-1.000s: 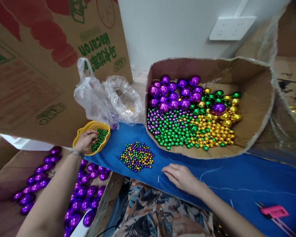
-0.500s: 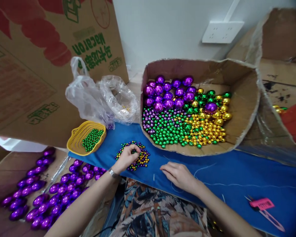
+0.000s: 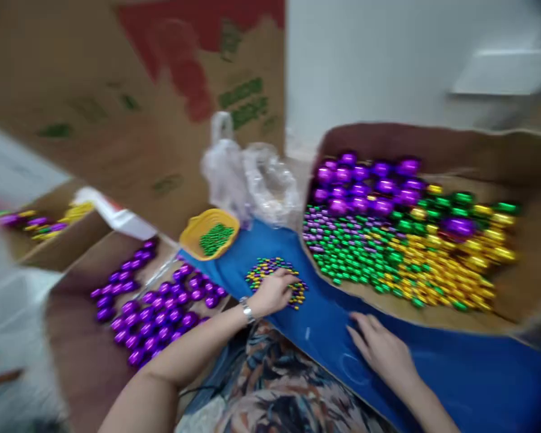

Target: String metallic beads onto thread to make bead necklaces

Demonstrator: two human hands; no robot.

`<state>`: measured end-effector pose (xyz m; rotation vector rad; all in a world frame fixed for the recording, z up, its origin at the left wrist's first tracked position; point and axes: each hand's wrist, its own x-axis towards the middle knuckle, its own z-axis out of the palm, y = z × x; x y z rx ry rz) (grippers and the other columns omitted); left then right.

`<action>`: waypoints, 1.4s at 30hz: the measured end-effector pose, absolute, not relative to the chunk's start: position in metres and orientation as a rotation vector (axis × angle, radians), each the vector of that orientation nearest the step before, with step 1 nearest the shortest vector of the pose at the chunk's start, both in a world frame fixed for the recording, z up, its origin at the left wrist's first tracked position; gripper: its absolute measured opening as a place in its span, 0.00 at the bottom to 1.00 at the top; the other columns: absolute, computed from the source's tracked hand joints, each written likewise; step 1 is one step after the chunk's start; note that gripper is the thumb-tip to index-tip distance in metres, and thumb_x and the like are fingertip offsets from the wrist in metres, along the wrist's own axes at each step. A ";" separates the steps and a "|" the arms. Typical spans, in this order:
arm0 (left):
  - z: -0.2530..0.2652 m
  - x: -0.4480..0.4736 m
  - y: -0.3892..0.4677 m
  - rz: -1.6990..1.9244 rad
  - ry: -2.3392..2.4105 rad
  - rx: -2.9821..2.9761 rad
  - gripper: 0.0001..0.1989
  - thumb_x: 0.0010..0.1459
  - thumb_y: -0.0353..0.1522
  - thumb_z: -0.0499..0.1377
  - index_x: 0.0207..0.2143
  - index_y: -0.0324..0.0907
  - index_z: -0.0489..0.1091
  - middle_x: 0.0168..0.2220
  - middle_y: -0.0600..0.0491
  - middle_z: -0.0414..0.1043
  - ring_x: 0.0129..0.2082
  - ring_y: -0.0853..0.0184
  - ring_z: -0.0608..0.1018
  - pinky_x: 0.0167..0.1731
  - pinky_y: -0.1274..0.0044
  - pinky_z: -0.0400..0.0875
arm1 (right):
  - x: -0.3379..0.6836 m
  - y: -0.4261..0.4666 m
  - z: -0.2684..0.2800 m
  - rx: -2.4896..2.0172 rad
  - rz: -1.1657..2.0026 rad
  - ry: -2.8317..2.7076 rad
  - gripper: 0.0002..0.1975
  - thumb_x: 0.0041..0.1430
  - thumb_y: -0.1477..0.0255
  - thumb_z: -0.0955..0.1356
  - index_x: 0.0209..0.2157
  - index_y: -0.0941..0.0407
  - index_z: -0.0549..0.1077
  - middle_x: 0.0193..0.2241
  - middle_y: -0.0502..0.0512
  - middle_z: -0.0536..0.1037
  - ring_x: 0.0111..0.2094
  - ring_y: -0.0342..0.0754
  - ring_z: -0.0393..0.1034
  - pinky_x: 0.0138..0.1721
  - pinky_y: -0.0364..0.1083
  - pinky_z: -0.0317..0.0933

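Observation:
My left hand (image 3: 273,293) is over a small pile of mixed green, gold and purple beads (image 3: 264,269) on a blue cloth (image 3: 311,325). Its fingers curl in towards the thumb at the pile; whatever they pinch is too small and blurred to make out. To the right, my right hand (image 3: 383,346) hovers low over the cloth, its fingers bent near the thumb. Motion blur hides what is between those fingertips. Faint pale thread (image 3: 349,362) curves on the cloth beside it.
A cardboard box (image 3: 433,135) of purple, green and gold beads stands behind the right hand. A yellow basket (image 3: 190,239) holds green beads. Clear plastic bags (image 3: 228,174) stand at the back. Large purple beads (image 3: 162,316) lie in a carton at left.
The view has swung left, so everything sits further right, and another box of beads shows at far left. My left hand stays at the bead pile. The thin needle-like line near my right fingertips no longer shows.

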<state>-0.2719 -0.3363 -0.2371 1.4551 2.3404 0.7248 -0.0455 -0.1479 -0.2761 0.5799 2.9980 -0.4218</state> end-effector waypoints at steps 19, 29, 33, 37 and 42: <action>-0.253 -0.252 -0.358 0.841 2.605 1.639 0.19 0.56 0.23 0.50 0.46 0.45 0.73 0.57 0.48 0.66 0.56 0.53 0.65 0.51 0.58 0.68 | -0.057 -0.159 -0.267 0.608 -0.473 2.853 0.14 0.63 0.73 0.58 0.48 0.53 0.67 0.44 0.60 0.76 0.45 0.52 0.72 0.41 0.47 0.65; -0.275 -0.279 -0.336 1.187 2.584 2.021 0.12 0.62 0.34 0.53 0.45 0.42 0.69 0.42 0.49 0.75 0.45 0.59 0.76 0.45 0.66 0.72 | -0.052 -0.161 -0.266 0.650 -0.349 2.910 0.18 0.58 0.76 0.63 0.50 0.53 0.66 0.41 0.57 0.73 0.42 0.52 0.69 0.39 0.46 0.63; -0.281 -0.284 -0.335 1.258 2.510 2.090 0.12 0.61 0.36 0.53 0.46 0.43 0.68 0.42 0.49 0.75 0.44 0.59 0.77 0.46 0.65 0.71 | -0.045 -0.157 -0.261 0.572 -0.271 2.929 0.19 0.52 0.78 0.66 0.47 0.54 0.67 0.40 0.57 0.71 0.40 0.52 0.68 0.34 0.45 0.63; -0.282 -0.278 -0.331 1.293 2.405 2.199 0.13 0.60 0.36 0.54 0.47 0.45 0.68 0.43 0.48 0.74 0.44 0.57 0.76 0.46 0.63 0.69 | -0.040 -0.149 -0.255 0.548 -0.189 2.950 0.12 0.55 0.78 0.65 0.42 0.54 0.69 0.38 0.56 0.71 0.37 0.49 0.69 0.31 0.43 0.63; -0.259 -0.236 -0.342 1.203 2.437 2.058 0.12 0.59 0.28 0.56 0.46 0.43 0.68 0.40 0.49 0.74 0.43 0.61 0.76 0.48 0.66 0.70 | -0.029 -0.151 -0.254 0.559 -0.277 2.958 0.12 0.62 0.78 0.61 0.46 0.55 0.70 0.37 0.58 0.72 0.38 0.49 0.70 0.37 0.44 0.64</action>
